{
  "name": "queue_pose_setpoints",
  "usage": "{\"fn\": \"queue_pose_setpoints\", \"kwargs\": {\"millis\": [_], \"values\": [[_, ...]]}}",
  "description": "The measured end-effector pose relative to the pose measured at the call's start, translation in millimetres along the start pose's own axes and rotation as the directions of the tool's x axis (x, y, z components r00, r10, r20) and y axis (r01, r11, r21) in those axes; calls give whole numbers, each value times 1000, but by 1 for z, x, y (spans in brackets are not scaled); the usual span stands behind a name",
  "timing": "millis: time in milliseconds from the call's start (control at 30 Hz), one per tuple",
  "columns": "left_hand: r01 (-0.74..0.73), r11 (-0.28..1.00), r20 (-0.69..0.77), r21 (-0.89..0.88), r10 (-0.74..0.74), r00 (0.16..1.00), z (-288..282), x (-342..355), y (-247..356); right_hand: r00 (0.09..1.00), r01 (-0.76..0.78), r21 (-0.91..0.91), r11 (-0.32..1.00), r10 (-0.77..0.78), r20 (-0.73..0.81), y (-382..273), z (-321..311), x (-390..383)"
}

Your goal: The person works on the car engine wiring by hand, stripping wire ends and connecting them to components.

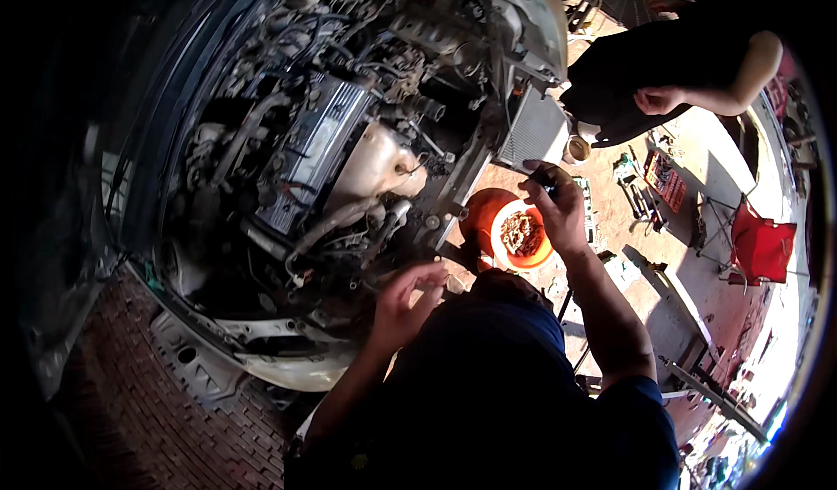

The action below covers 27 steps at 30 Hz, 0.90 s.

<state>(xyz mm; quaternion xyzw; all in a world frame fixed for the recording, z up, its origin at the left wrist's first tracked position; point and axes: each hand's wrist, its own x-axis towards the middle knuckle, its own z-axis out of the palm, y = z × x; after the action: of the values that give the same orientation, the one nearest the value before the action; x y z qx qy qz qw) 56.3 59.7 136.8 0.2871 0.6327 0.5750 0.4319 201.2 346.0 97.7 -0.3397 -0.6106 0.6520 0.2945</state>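
My left hand (pixel 405 302) is at the front lower edge of an open engine bay, near hoses, its fingers loosely bent and apart with nothing visible in them. My right hand (pixel 558 211) is raised beside the radiator (pixel 532 124), its fingers curled round a small dark object (pixel 542 174) that I cannot make out. Just left of it and lower stands an orange bucket (pixel 482 224) with rusty small parts (pixel 521 233) in it. The engine's ribbed cover (pixel 296 159) and a pale plastic reservoir (pixel 366 163) lie left of my hands.
A co-worker's hand (pixel 663 99) is at upper right, near a round container (pixel 577 148). Tools (pixel 638 193) and an open red socket case (pixel 664 180) lie on the ground. A red folding chair (pixel 760 246) and long metal bars (pixel 689 311) are at right, brick paving (pixel 148 403) at lower left.
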Motion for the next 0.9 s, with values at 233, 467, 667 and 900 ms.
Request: {"fn": "queue_pose_setpoints", "kwargs": {"millis": [233,467,667,900], "values": [[-356,919,-92,167,374,923,7,37,35,889,194,-231,953,-71,453,-36,87,-60],[-257,966,-287,-31,238,928,-10,2,-1,758,596,-506,624,-228,611,-54,119,-88],[-113,989,-349,-98,72,934,-18,-40,-21,637,615,-283,736,-253,728,-56,142,-113],[-85,965,-392,-248,-19,920,-11,-93,-61,666,449,-288,846,-102,739,-18,154,-146]]}}
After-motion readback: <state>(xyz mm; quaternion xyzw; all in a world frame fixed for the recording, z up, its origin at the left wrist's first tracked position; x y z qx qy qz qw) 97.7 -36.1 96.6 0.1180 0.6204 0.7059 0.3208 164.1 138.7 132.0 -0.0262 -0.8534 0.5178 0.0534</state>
